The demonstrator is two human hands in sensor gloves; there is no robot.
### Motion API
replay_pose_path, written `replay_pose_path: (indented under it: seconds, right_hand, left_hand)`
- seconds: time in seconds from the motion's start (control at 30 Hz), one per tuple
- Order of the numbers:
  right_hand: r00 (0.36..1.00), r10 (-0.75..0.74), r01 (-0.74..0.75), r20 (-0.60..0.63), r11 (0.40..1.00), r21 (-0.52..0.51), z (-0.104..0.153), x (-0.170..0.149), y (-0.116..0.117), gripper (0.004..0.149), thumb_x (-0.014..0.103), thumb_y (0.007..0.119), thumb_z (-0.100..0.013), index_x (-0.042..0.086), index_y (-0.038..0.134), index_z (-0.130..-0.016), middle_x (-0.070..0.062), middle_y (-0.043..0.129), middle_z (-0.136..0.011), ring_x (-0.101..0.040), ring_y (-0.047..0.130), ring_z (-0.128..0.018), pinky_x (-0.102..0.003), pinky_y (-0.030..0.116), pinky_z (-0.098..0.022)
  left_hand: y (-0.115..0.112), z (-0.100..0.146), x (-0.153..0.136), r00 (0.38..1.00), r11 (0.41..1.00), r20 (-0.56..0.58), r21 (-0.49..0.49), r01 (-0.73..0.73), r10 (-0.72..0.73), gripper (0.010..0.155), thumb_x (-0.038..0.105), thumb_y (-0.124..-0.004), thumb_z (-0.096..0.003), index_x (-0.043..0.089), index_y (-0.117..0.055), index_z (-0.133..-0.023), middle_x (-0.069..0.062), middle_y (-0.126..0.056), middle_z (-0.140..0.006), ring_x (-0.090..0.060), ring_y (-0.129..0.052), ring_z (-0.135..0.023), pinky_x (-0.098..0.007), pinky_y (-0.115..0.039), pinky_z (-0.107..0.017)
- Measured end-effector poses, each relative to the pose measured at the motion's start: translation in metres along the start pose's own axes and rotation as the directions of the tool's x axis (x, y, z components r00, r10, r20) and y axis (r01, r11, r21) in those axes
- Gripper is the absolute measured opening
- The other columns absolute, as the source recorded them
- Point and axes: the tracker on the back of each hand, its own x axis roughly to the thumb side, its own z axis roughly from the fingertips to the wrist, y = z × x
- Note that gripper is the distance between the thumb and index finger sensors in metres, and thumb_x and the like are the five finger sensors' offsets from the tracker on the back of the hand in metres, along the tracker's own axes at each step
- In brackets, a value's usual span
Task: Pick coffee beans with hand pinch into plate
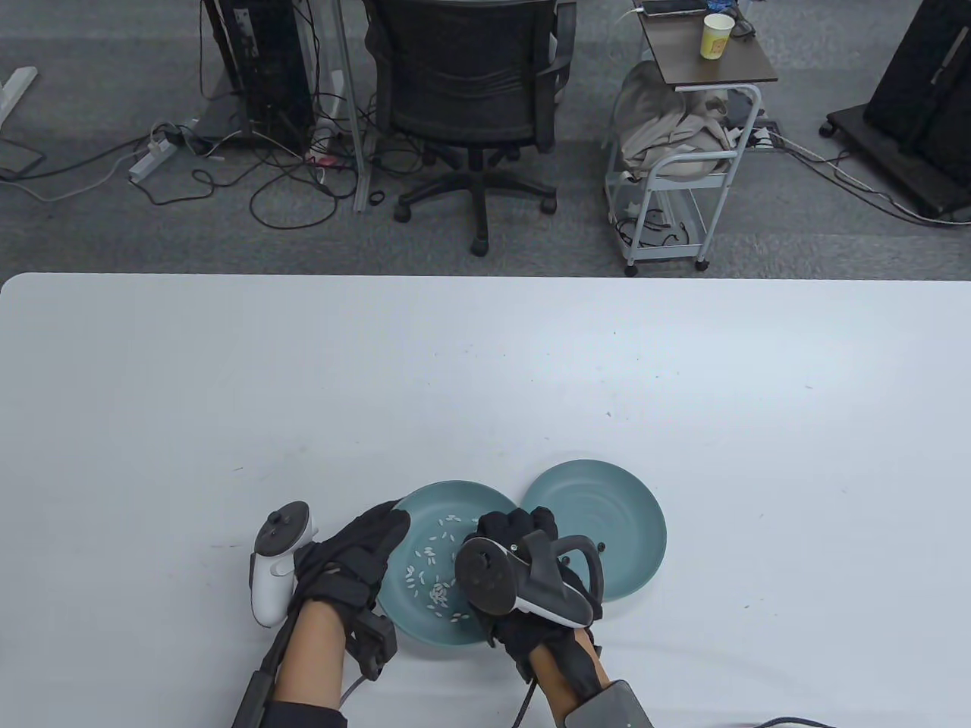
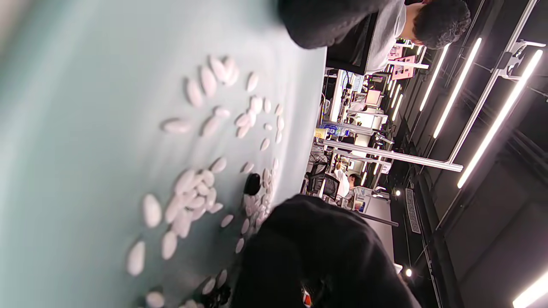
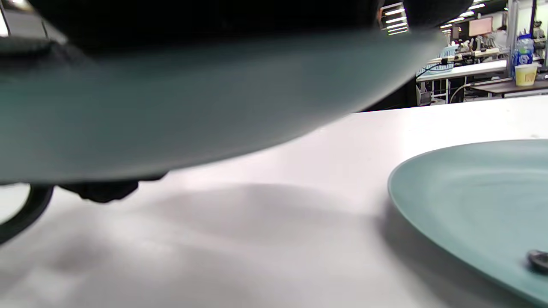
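Observation:
Two teal plates sit side by side near the table's front edge. The left plate [image 1: 455, 497] holds several white beans [image 1: 432, 576]; the left wrist view shows them [image 2: 192, 201] with one dark bean [image 2: 251, 184] among them. The right plate [image 1: 607, 516] holds a dark bean [image 1: 601, 545], also in the right wrist view [image 3: 539, 260]. My left hand [image 1: 391, 527] holds the left plate's left rim. My right hand [image 1: 523, 527] hangs over that plate's right side with its fingers curled down; its tracker hides the fingertips and whatever they touch.
The plates stand on a white table [image 1: 485, 364]. Beyond its far edge are an office chair [image 1: 474, 91], a white cart [image 1: 683, 174] and floor cables.

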Motion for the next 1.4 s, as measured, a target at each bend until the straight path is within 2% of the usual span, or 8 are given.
replay_pose_path:
  seconds: [0.27, 0.47, 0.6, 0.73, 0.9, 1.07, 1.17, 1.4]
  right_hand:
    - [0.994, -0.09, 0.086, -0.056, 0.993, -0.075, 0.003, -0.024, -0.013, 0.039, 0.037, 0.082, -0.048, 0.014, 0.081, -0.079, -0.011, 0.074, -0.093, -0.041, 0.077, -0.08, -0.072, 0.052, -0.068]
    - [0.975, -0.08, 0.049, -0.21, 0.988, -0.149, 0.01, -0.064, -0.024, 0.039, 0.037, 0.082, -0.048, 0.014, 0.081, -0.079, -0.011, 0.073, -0.093, -0.041, 0.076, -0.08, -0.073, 0.051, -0.068]
    - [0.935, -0.094, 0.067, -0.341, 0.994, -0.092, 0.013, -0.099, -0.014, 0.039, 0.037, 0.082, -0.048, 0.013, 0.081, -0.079, -0.012, 0.073, -0.093, -0.042, 0.075, -0.081, -0.074, 0.05, -0.068]
    - [0.886, -0.015, 0.018, -0.463, 1.0, 0.002, 0.013, -0.123, 0.002, 0.039, 0.037, 0.082, -0.049, 0.013, 0.08, -0.079, -0.012, 0.072, -0.094, -0.042, 0.074, -0.082, -0.074, 0.049, -0.068]
    - [0.863, 0.045, -0.003, -0.503, 0.996, 0.085, 0.008, -0.129, 0.019, 0.039, 0.036, 0.082, -0.049, 0.013, 0.08, -0.08, -0.012, 0.072, -0.094, -0.042, 0.074, -0.082, -0.074, 0.048, -0.069]
    - [0.822, 0.228, -0.149, -0.522, 0.97, 0.19, 0.002, -0.125, 0.032, 0.039, 0.037, 0.081, -0.049, 0.014, 0.08, -0.08, -0.011, 0.072, -0.094, -0.041, 0.074, -0.082, -0.074, 0.047, -0.069]
    - [0.816, 0.199, -0.089, -0.542, 0.971, 0.223, 0.001, -0.129, 0.038, 0.039, 0.037, 0.081, -0.049, 0.014, 0.08, -0.081, -0.011, 0.071, -0.094, -0.041, 0.074, -0.083, -0.074, 0.047, -0.069]
    - [0.803, 0.165, -0.051, -0.573, 0.977, 0.209, 0.006, -0.136, 0.039, 0.039, 0.036, 0.08, -0.05, 0.013, 0.078, -0.082, -0.012, 0.07, -0.095, -0.042, 0.072, -0.084, -0.074, 0.047, -0.069]
  left_hand:
    - [0.001, 0.0, 0.0, 1.0, 1.0, -0.004, 0.013, 0.022, -0.022, 0.051, 0.033, -0.064, -0.069, 0.013, -0.058, -0.115, -0.019, -0.094, -0.086, -0.033, -0.104, -0.062, -0.046, -0.092, -0.043]
    - [0.003, 0.002, -0.001, 1.0, 0.999, -0.013, 0.041, 0.018, -0.017, 0.053, 0.033, -0.063, -0.069, 0.01, -0.055, -0.116, -0.019, -0.093, -0.086, -0.032, -0.103, -0.062, -0.046, -0.092, -0.043]
    - [0.003, 0.002, -0.001, 1.0, 0.998, -0.01, 0.057, 0.022, -0.022, 0.052, 0.033, -0.063, -0.0689, 0.01, -0.057, -0.115, -0.019, -0.093, -0.086, -0.032, -0.103, -0.062, -0.046, -0.092, -0.043]
    - [0.004, 0.002, -0.002, 1.0, 0.998, -0.009, 0.065, 0.019, -0.018, 0.051, 0.034, -0.063, -0.069, 0.01, -0.058, -0.114, -0.019, -0.093, -0.086, -0.032, -0.103, -0.063, -0.046, -0.091, -0.044]
    - [0.005, 0.003, -0.001, 1.0, 0.997, -0.008, 0.073, 0.01, -0.009, 0.051, 0.034, -0.063, -0.069, 0.01, -0.059, -0.114, -0.019, -0.093, -0.086, -0.032, -0.103, -0.063, -0.046, -0.091, -0.044]
    - [0.005, 0.002, -0.001, 1.0, 0.997, -0.012, 0.072, 0.012, -0.011, 0.051, 0.034, -0.063, -0.069, 0.011, -0.058, -0.114, -0.018, -0.092, -0.086, -0.032, -0.103, -0.063, -0.045, -0.091, -0.044]
    - [0.005, 0.003, -0.001, 1.0, 0.997, -0.011, 0.074, 0.005, -0.004, 0.051, 0.034, -0.063, -0.0689, 0.01, -0.058, -0.114, -0.019, -0.093, -0.086, -0.032, -0.103, -0.063, -0.046, -0.091, -0.044]
    - [0.004, 0.001, -0.001, 1.0, 0.998, -0.009, 0.067, -0.001, 0.001, 0.051, 0.034, -0.063, -0.069, 0.01, -0.058, -0.114, -0.019, -0.092, -0.087, -0.032, -0.103, -0.063, -0.046, -0.091, -0.044]
